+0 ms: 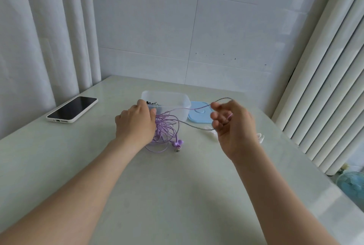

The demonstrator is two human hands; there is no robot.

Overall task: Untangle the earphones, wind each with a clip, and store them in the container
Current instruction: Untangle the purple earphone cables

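A tangle of purple earphones lies on the table just in front of a clear plastic container. My left hand rests on the left side of the tangle, its fingers curled into the wires. My right hand is raised to the right and pinches a loop of the purple cord, which runs back across the container to the tangle. Purple earbuds lie at the tangle's front edge. Small dark items, perhaps clips, show inside the container. White earphones lie partly hidden behind my right hand.
The container's light blue lid lies flat to its right. A phone in a white case lies at the table's left. Curtains hang on both sides, a tiled wall stands behind, and a small fan sits on the floor at the right.
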